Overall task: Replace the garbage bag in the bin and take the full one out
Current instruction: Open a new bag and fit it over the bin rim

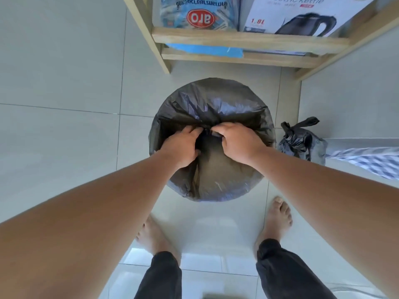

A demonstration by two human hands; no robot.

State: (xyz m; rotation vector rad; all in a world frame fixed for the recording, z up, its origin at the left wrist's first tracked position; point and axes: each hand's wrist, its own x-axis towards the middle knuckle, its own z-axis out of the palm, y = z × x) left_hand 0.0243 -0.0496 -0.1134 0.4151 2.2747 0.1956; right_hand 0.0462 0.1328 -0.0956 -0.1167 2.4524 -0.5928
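As arms reach down, both hands (pixel 212 140) pinching black bag (pixel 218 104) w/ knuckles up

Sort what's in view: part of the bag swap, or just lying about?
Job: black bag on the bin, left hand, right hand, tied full bag.
Lying about: kettle box, blue packet, wooden shelf, checked cloth.

Open floor (pixel 60 147) left of the bin (pixel 212 139) — shelf (pixel 248 39) close behind, tied bag (pixel 302 143) just beside on the right.
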